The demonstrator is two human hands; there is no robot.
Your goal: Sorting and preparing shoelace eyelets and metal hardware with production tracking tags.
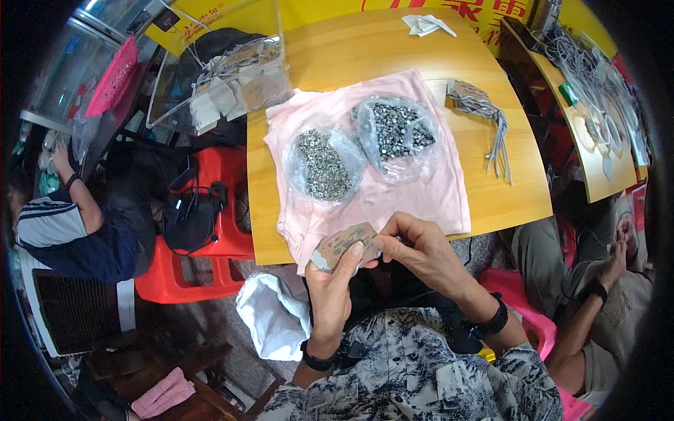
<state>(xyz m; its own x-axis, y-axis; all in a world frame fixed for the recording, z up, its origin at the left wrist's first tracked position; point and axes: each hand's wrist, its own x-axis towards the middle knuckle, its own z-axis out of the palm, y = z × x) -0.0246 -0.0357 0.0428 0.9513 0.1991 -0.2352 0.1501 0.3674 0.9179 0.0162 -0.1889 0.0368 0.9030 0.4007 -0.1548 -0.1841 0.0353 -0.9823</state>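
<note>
While the wooden tabletop (337, 49) spreads across the middle of the view, a pink cloth (432, 200) drapes over its near part, bearing two clear plastic bags: the left bag (355, 160) full of silvery metal nuts (324, 168), the right bag (404, 170) of darker small metal parts (397, 130). A bundle of grey cables (500, 140) lies right of the cloth. By the cloth's near edge, both hands meet at a flat brown piece (340, 242) with a pale border, in front of the person's chest.

The step looks to be fingertip work on this piece; the next move seems to call for a steady left grip and a light right touch.

The left hand (330, 288) points upward, its thumb pressed across the piece's face. The right hand (425, 252) slants in, thumb and forefinger apparently pinching the right edge; whether anything smaller sits between them cannot be told.
</note>
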